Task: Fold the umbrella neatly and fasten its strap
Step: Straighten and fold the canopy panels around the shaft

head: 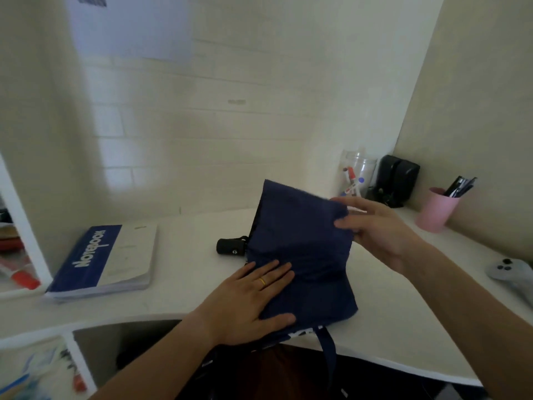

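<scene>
A navy blue umbrella (300, 249) lies collapsed on the white desk (190, 269), its canopy loose. Its black handle (230, 246) points left. My left hand (253, 301) rests flat on the near part of the fabric, fingers straight, a ring on one finger. My right hand (375, 226) pinches the right edge of a raised fabric panel between thumb and fingers and holds it up off the desk. The navy strap (328, 356) hangs down over the desk's front edge.
A blue-and-white notebook (106, 261) lies at the left. At the back right stand a clear jar of markers (357, 174), a black device (398, 177) and a pink cup of pens (438, 209). A grey controller (510, 272) lies at the far right.
</scene>
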`<state>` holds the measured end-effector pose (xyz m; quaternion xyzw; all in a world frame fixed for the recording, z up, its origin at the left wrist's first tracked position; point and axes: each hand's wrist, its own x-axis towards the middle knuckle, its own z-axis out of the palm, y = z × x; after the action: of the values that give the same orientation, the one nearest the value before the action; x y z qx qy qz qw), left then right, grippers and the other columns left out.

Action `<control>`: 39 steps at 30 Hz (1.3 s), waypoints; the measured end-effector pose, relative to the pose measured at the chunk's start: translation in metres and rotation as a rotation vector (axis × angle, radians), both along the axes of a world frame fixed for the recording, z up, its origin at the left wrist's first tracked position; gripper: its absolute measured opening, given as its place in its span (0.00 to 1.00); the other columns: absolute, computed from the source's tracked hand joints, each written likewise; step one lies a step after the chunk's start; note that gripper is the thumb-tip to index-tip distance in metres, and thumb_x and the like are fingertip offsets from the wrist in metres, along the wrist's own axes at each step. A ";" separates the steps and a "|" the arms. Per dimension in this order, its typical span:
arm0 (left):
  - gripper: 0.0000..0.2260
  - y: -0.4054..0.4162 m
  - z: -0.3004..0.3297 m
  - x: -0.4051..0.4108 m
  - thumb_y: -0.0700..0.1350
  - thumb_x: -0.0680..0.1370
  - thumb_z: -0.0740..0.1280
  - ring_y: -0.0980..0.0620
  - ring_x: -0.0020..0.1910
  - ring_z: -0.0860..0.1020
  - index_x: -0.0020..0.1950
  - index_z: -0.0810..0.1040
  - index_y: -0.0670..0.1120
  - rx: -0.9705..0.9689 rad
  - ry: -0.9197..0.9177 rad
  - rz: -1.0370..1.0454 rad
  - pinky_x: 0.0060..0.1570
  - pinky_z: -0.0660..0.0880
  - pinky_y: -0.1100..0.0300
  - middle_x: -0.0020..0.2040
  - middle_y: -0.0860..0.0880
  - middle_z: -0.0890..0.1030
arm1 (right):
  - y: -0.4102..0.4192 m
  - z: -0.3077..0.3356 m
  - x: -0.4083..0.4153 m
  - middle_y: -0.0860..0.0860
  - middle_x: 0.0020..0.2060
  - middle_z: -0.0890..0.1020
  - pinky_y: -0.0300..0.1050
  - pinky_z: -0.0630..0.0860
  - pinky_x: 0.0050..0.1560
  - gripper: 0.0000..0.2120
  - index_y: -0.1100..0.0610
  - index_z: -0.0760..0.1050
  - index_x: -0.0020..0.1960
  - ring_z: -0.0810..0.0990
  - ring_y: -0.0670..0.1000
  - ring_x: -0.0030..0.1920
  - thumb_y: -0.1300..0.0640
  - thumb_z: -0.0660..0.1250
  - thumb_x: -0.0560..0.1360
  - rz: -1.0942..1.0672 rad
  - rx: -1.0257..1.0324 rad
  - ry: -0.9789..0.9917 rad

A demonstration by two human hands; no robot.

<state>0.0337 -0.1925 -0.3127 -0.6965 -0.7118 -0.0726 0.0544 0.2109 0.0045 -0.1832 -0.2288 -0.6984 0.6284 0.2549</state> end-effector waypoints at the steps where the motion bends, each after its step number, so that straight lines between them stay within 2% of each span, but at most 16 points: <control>1: 0.35 0.000 0.000 0.000 0.72 0.80 0.45 0.61 0.81 0.41 0.83 0.44 0.56 0.005 0.009 0.000 0.81 0.43 0.52 0.83 0.59 0.45 | -0.007 -0.007 0.011 0.61 0.52 0.86 0.52 0.80 0.57 0.26 0.53 0.80 0.63 0.85 0.57 0.54 0.74 0.70 0.71 0.030 0.064 -0.008; 4: 0.35 -0.003 0.002 0.003 0.70 0.81 0.47 0.56 0.82 0.49 0.83 0.49 0.53 0.058 0.055 0.000 0.81 0.48 0.51 0.83 0.54 0.54 | -0.028 -0.030 0.035 0.59 0.51 0.82 0.48 0.82 0.53 0.32 0.48 0.79 0.64 0.84 0.53 0.46 0.73 0.76 0.68 0.099 0.240 -0.108; 7: 0.33 -0.011 0.001 0.009 0.68 0.82 0.47 0.53 0.81 0.55 0.83 0.53 0.52 0.137 0.111 -0.002 0.81 0.50 0.51 0.82 0.52 0.59 | -0.041 -0.053 0.046 0.57 0.54 0.79 0.43 0.82 0.47 0.32 0.48 0.79 0.65 0.82 0.54 0.41 0.72 0.78 0.66 0.067 0.326 -0.172; 10: 0.32 -0.019 -0.005 0.014 0.68 0.83 0.47 0.53 0.81 0.56 0.83 0.54 0.54 0.207 0.112 0.014 0.81 0.51 0.52 0.82 0.52 0.60 | -0.043 -0.072 0.057 0.57 0.57 0.79 0.43 0.82 0.45 0.34 0.46 0.78 0.66 0.82 0.54 0.41 0.70 0.79 0.66 0.037 0.302 -0.161; 12: 0.31 -0.023 -0.008 0.021 0.68 0.82 0.52 0.53 0.80 0.60 0.82 0.59 0.55 0.270 0.010 0.032 0.78 0.59 0.50 0.81 0.53 0.64 | -0.043 -0.082 0.061 0.56 0.56 0.81 0.42 0.82 0.44 0.33 0.45 0.77 0.67 0.85 0.57 0.45 0.67 0.80 0.67 -0.015 0.212 -0.145; 14: 0.29 -0.025 -0.005 0.029 0.66 0.77 0.65 0.54 0.70 0.72 0.75 0.65 0.56 0.382 -0.283 0.103 0.68 0.72 0.52 0.72 0.55 0.74 | -0.044 -0.089 0.060 0.58 0.54 0.83 0.41 0.81 0.43 0.33 0.46 0.76 0.68 0.85 0.58 0.48 0.66 0.79 0.68 -0.037 0.121 -0.098; 17: 0.39 -0.024 0.012 0.040 0.59 0.66 0.81 0.58 0.59 0.81 0.68 0.60 0.56 0.449 -0.917 0.204 0.58 0.79 0.55 0.63 0.56 0.80 | -0.046 -0.094 0.060 0.60 0.52 0.86 0.43 0.81 0.45 0.32 0.48 0.74 0.69 0.85 0.59 0.49 0.67 0.78 0.69 -0.002 0.066 -0.031; 19: 0.37 -0.022 0.027 0.047 0.57 0.66 0.81 0.59 0.55 0.83 0.68 0.64 0.55 0.457 -1.291 0.235 0.54 0.81 0.58 0.60 0.54 0.81 | -0.047 -0.093 0.060 0.59 0.51 0.87 0.44 0.81 0.46 0.30 0.48 0.75 0.67 0.85 0.60 0.49 0.65 0.78 0.70 0.013 0.085 -0.040; 21: 0.25 -0.019 0.040 0.054 0.60 0.68 0.75 0.60 0.49 0.84 0.60 0.78 0.50 0.482 -1.437 0.332 0.46 0.79 0.68 0.54 0.53 0.85 | -0.049 -0.091 0.062 0.56 0.51 0.87 0.44 0.82 0.48 0.26 0.48 0.77 0.65 0.84 0.60 0.50 0.61 0.78 0.70 0.013 0.117 -0.064; 24: 0.12 -0.016 0.034 0.051 0.56 0.75 0.74 0.56 0.44 0.84 0.40 0.87 0.49 0.575 -1.236 0.485 0.44 0.75 0.64 0.41 0.55 0.87 | -0.052 -0.089 0.060 0.54 0.52 0.87 0.39 0.80 0.43 0.18 0.50 0.81 0.60 0.86 0.54 0.47 0.59 0.77 0.72 -0.014 0.044 -0.027; 26: 0.09 -0.019 0.026 0.044 0.54 0.75 0.75 0.58 0.42 0.83 0.36 0.87 0.52 0.578 -1.043 0.531 0.45 0.75 0.62 0.37 0.57 0.86 | -0.053 -0.090 0.056 0.55 0.48 0.88 0.36 0.77 0.39 0.11 0.54 0.84 0.56 0.85 0.49 0.44 0.59 0.75 0.74 -0.095 -0.016 0.011; 28: 0.06 -0.025 0.020 0.041 0.53 0.72 0.78 0.62 0.40 0.82 0.36 0.87 0.54 0.536 -0.946 0.524 0.44 0.74 0.65 0.37 0.59 0.86 | -0.051 -0.094 0.052 0.55 0.43 0.87 0.34 0.75 0.37 0.05 0.57 0.85 0.51 0.82 0.46 0.39 0.60 0.74 0.75 -0.207 -0.004 -0.011; 31: 0.07 -0.034 0.013 0.040 0.52 0.67 0.81 0.64 0.43 0.81 0.40 0.85 0.57 0.485 -0.814 0.475 0.44 0.74 0.68 0.39 0.58 0.84 | -0.045 -0.102 0.050 0.53 0.34 0.82 0.35 0.73 0.38 0.04 0.56 0.86 0.47 0.79 0.48 0.36 0.62 0.76 0.73 -0.275 0.121 -0.110; 35: 0.21 -0.038 0.007 0.033 0.55 0.66 0.81 0.64 0.48 0.78 0.57 0.81 0.62 0.391 -0.657 0.434 0.50 0.70 0.75 0.45 0.60 0.81 | -0.041 -0.106 0.056 0.46 0.30 0.80 0.40 0.75 0.43 0.09 0.48 0.84 0.44 0.79 0.47 0.34 0.59 0.79 0.69 -0.260 0.416 -0.301; 37: 0.25 -0.039 0.007 0.031 0.58 0.65 0.81 0.63 0.52 0.75 0.61 0.82 0.59 0.347 -0.590 0.395 0.54 0.68 0.75 0.49 0.62 0.79 | -0.040 -0.102 0.060 0.44 0.37 0.82 0.43 0.76 0.49 0.10 0.44 0.81 0.45 0.81 0.48 0.42 0.55 0.78 0.68 -0.239 0.610 -0.459; 39: 0.28 -0.039 0.008 0.030 0.60 0.65 0.81 0.60 0.55 0.74 0.63 0.82 0.56 0.312 -0.543 0.340 0.59 0.71 0.67 0.48 0.61 0.78 | -0.042 -0.089 0.058 0.46 0.51 0.76 0.44 0.74 0.55 0.15 0.43 0.79 0.53 0.75 0.49 0.54 0.52 0.76 0.68 -0.233 0.885 -0.562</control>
<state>0.0641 -0.2318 -0.3043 -0.5066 -0.7864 -0.3528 -0.0199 0.2694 -0.0372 -0.2725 -0.3348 -0.9078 0.1560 0.1985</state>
